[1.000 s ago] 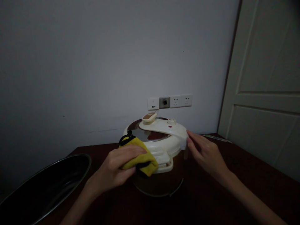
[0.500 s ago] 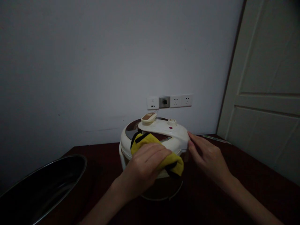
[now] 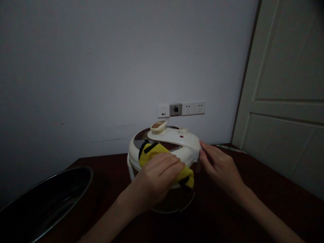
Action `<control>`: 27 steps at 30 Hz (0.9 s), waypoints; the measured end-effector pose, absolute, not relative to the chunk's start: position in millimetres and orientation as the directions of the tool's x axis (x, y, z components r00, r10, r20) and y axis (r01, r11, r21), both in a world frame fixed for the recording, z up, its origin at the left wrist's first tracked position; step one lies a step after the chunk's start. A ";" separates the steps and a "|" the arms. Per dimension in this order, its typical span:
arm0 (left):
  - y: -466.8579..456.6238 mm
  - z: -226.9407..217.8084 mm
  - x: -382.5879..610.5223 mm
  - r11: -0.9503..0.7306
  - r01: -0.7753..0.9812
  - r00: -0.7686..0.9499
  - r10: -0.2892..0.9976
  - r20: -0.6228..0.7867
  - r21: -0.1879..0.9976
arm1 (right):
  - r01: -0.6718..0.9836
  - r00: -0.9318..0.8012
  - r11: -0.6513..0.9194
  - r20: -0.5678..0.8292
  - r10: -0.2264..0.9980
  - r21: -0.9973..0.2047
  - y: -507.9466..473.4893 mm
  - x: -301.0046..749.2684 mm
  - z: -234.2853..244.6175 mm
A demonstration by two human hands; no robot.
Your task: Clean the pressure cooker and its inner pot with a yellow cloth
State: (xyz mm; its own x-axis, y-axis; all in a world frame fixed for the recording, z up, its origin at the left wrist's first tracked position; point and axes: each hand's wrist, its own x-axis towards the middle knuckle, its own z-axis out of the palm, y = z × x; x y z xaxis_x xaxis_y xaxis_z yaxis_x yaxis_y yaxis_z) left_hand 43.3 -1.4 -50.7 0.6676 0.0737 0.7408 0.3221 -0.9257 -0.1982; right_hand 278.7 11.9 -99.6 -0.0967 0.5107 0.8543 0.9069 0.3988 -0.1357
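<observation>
A white and brown electric pressure cooker (image 3: 187,142) stands in the middle of the dark red table with its lid on. My left hand (image 3: 159,173) is closed around a yellow cloth (image 3: 153,151) with black edging, pressed against the front of the lid's rim. Part of the cloth hangs over the cooker's front, hiding some of it. At the right end of the lid, my right hand (image 3: 220,165) grips the edge between thumb and fingers. A brown-topped knob (image 3: 159,125) and a small white valve (image 3: 183,130) rise from the lid.
To the left lies a large dark pan (image 3: 50,199) with a shiny rim. Wall sockets (image 3: 193,108) sit behind the cooker. A white panelled door (image 3: 286,111) stands at the right. A thin patterned strip (image 3: 230,147) lies at the table's back edge (image 3: 106,156).
The whole view has shifted slightly, so the cooker and sockets appear a little further left. Both hands keep nearly the same places on the cooker, the cloth still in the left.
</observation>
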 end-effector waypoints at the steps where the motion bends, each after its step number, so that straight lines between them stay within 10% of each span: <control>1: -2.1 -53.2 46.9 -0.916 0.328 0.664 0.051 0.746 -0.230 | 0.912 -0.098 0.387 0.846 0.524 -0.135 11.7 279.2 -99.2; 9: -7.8 -79.7 5.5 -0.891 0.373 0.599 0.017 0.801 -0.260 | 0.979 -0.110 0.203 0.853 0.510 0.005 0.2 283.8 -86.1; 18: -6.6 -83.8 3.2 -0.859 0.439 0.493 -0.015 0.870 -0.264 | 0.723 -0.383 0.685 0.879 0.283 0.094 -57.6 242.5 -64.5; 27: -29.1 -90.1 73.7 -0.645 0.593 0.567 -0.090 0.819 -0.482 | 0.682 -0.399 0.724 0.882 0.250 0.103 -85.9 239.1 -66.5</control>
